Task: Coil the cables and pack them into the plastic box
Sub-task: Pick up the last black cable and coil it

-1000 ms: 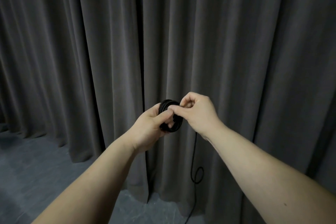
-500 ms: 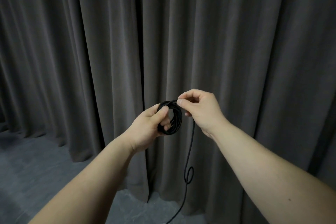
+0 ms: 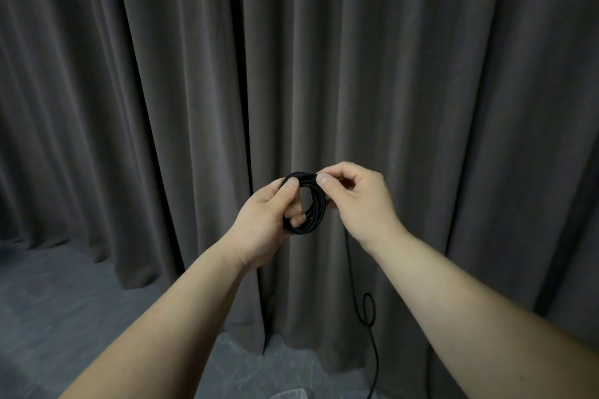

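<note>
The left hand (image 3: 265, 220) grips the black cable coil (image 3: 304, 204), thumb pressed on the near top of the ring and fingers curled through its centre. The right hand (image 3: 356, 201) pinches the top of the coil between thumb and forefinger, just beside the left thumb, apparently laying a fresh turn. The loose tail (image 3: 364, 308) hangs below the right hand, carries a small kink loop partway down and runs on to the floor (image 3: 64, 317) in front of the curtain (image 3: 162, 107). Judgement: coiling is in progress, with tail left to gather. To do it well, the left thumb should clamp each new turn before the right hand slides down for more. Turns should match the ring's existing size. The kink should be rolled out between the fingers before it reaches the coil, or it may bulge. The plastic box cannot be identified with confidence; a pale edge shows at the bottom of view.
</note>
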Available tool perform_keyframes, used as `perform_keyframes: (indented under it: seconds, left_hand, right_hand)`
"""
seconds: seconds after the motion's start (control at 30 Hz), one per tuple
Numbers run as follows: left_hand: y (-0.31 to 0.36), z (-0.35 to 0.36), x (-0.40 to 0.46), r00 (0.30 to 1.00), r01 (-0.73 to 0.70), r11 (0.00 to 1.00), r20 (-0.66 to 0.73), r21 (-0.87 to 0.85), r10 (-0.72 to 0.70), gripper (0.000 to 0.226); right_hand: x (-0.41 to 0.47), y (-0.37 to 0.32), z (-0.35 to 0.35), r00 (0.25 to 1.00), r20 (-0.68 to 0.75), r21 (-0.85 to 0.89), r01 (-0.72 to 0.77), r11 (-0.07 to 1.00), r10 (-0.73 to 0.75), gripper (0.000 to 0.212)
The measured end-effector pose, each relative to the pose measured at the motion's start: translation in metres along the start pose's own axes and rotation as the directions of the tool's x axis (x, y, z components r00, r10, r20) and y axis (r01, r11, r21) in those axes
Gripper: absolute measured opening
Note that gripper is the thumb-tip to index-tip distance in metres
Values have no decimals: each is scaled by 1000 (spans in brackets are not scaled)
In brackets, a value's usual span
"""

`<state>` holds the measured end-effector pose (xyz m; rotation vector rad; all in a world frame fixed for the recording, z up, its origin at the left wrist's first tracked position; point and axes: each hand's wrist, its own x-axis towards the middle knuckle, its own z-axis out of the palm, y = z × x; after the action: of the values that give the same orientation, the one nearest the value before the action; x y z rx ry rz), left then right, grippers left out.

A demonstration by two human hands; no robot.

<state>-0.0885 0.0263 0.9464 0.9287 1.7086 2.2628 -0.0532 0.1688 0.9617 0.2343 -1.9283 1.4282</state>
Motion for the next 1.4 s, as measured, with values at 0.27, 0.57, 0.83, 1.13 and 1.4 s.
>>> perform_keyframes:
  seconds: [0.27, 0.57, 0.83, 1.13, 1.4]
  left_hand:
    - [-13, 1, 6, 1000, -27, 998, 1, -58, 27, 30]
    - [-20, 21, 13, 999, 0, 994, -49, -105, -6, 34]
    - [-22, 54, 22, 996, 36, 989, -76, -145, -47, 48]
    - [-30, 86, 36, 994, 105, 976, 25, -193, -102, 26]
    - [-30, 125, 42, 982, 182, 969, 74, -167, -172, 13]
  right_hand:
    - [-8, 3, 6, 987, -116, -135, 95, 986, -111, 15]
    - [-7, 17, -14, 984, -109, -180, 118, 977, -139, 14]
    - [-1, 24, -46, 984, -38, -199, 162, 967, -172, 20]
    - [3, 43, -81, 1000, -10, 12, -22, 1000, 22, 31]
    - [11, 48, -126, 995, 74, 148, -81, 986, 70, 28]
